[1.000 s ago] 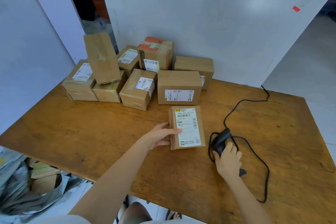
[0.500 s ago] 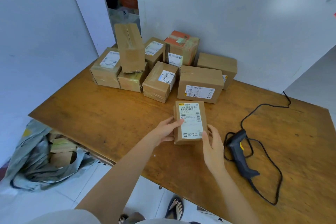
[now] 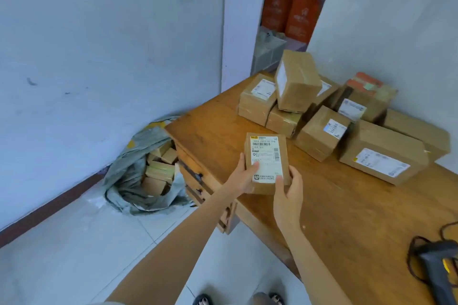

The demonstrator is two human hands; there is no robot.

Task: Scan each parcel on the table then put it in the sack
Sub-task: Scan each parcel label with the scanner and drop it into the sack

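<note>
Parcel (image 3: 267,153) now aloft — left hand (image 3: 241,178), right hand (image 3: 288,195) round it

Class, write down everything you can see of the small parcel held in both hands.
The parcel is a small, flat brown cardboard box, its top face mostly covered by a white shipping label with barcode and print. It faces label-up, over the wooden table near its left end. The left hand grips its left edge, the right hand its near right corner.
</note>
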